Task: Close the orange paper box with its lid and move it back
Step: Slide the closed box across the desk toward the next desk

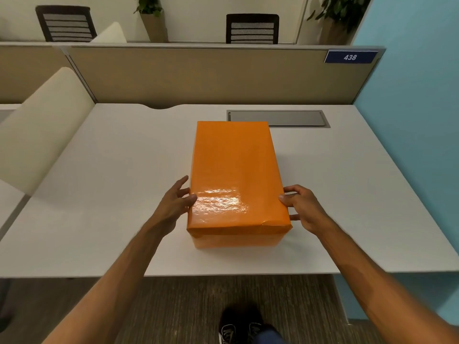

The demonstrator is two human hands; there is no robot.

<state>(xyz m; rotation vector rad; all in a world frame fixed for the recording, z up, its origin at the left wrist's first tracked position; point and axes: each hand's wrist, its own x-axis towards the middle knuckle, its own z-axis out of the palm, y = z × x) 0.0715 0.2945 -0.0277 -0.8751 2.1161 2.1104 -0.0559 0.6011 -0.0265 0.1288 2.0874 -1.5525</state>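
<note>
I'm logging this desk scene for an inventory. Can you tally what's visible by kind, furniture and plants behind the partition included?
Orange paper box with lid on: 1
Dark slatted-back chairs: 2
Potted green plants: 2
Blue number sign: 1
Grey metal desk hatch: 1
Hands: 2
Total: 9

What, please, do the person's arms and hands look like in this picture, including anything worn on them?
Both forearms are bare up to the frame's edge, with no sleeves in view. The left hand and right hand wear no gloves, and no rings, watch or bracelet show on the fingers or wrists. No markings are visible.
</note>
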